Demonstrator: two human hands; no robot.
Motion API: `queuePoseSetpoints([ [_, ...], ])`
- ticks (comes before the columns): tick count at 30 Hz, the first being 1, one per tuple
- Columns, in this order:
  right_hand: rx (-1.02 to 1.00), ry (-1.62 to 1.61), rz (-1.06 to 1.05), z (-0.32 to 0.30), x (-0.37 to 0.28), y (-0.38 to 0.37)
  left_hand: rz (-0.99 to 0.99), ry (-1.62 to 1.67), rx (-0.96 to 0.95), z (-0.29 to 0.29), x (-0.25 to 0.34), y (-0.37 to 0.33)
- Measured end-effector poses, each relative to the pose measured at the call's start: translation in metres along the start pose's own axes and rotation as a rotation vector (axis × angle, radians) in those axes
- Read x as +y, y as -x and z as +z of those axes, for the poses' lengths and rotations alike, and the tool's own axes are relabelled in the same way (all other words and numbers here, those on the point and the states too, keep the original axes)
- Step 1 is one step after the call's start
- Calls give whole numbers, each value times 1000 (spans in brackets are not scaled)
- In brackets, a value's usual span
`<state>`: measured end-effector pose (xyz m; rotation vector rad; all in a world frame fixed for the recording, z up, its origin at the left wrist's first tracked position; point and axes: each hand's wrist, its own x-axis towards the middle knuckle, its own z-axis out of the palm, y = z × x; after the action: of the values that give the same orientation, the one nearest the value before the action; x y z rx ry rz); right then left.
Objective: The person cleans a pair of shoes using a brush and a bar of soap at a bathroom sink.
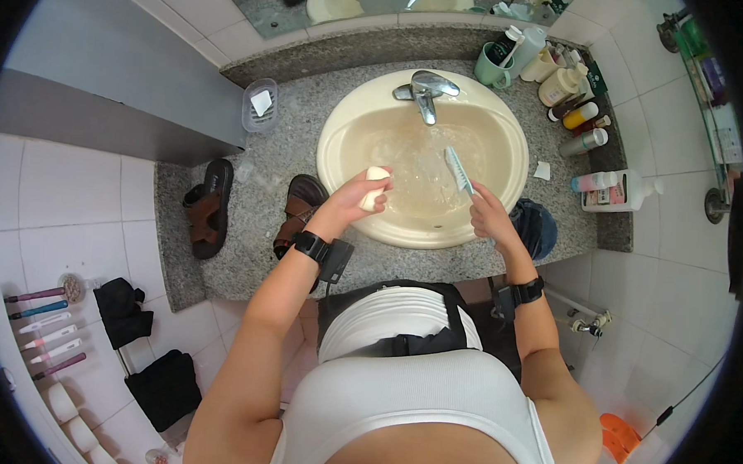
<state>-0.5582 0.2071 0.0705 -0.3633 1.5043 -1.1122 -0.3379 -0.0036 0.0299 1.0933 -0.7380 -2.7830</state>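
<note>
Over the sink [507, 167], gripping soap [375, 187] in the left hand [363, 195] at nine o'clock, pinching the brush [457, 169] in the right hand [490, 214], best keeping bristles under the stream.

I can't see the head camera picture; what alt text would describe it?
Seen from above, a person's left hand holds a pale soap bar and the right hand a toothbrush over a cream sink with the faucet running. Brown sandals lie on the granite counter.
</note>
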Motion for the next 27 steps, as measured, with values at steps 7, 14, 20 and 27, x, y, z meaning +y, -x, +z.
queuePoseSetpoints([
  [7,162,439,-209,-24,16,9,-136,255,-238,-27,2,25],
  [14,280,127,-89,-63,98,48,-43,-113,47,-17,-1,30],
  [20,408,159,-79,-71,162,45,-14,-274,109,7,-5,29],
  [27,697,1074,-311,-88,168,46,24,-383,33,8,-18,13],
])
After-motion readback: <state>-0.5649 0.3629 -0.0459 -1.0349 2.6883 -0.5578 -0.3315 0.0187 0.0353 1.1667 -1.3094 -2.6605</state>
